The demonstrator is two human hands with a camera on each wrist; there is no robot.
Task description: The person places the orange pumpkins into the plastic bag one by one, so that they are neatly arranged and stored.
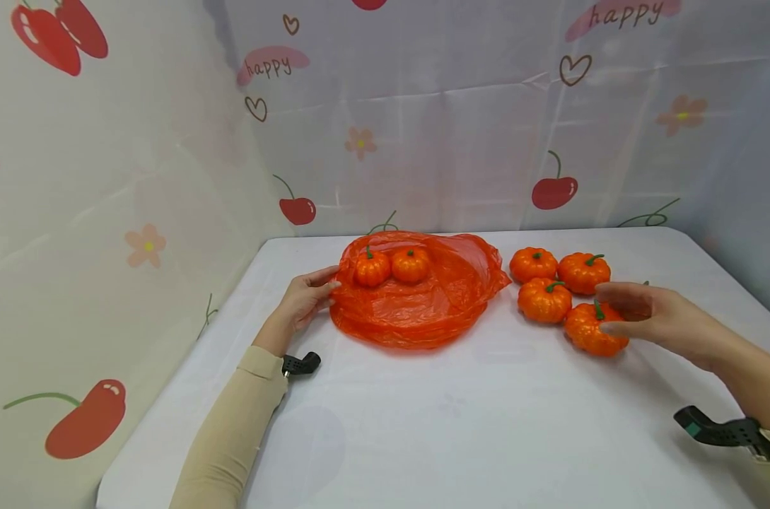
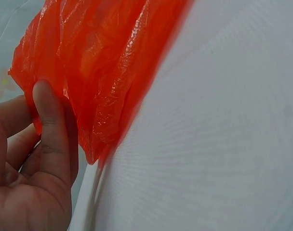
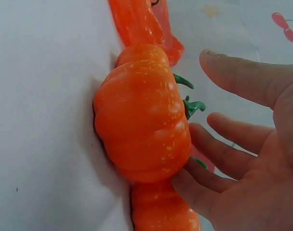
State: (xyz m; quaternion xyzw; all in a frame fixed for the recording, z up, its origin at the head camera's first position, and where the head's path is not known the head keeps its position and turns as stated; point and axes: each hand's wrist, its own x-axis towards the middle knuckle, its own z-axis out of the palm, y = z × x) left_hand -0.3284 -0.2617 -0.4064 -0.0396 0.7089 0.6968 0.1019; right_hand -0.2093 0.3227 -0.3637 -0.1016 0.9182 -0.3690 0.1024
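Note:
A thin red-orange plastic bag (image 1: 416,311) lies spread on the table, with two small orange pumpkins (image 1: 410,266) in its back left part. My left hand (image 1: 308,293) pinches the bag's left edge; the thumb (image 2: 49,108) shows in front of the film in the left wrist view. On the right, several more small pumpkins (image 1: 545,300) with green stems sit close together. My right hand (image 1: 661,318) is at the nearest pumpkin (image 3: 141,115), fingers spread and thumb apart, not closed round it. Part of another pumpkin is hidden behind this hand.
The white-covered table (image 1: 461,417) has rounded far corners. A printed curtain (image 1: 448,155) with cherries and flowers stands behind it and along the left side. A black wrist mount (image 1: 718,428) sits on the right forearm, another on the left.

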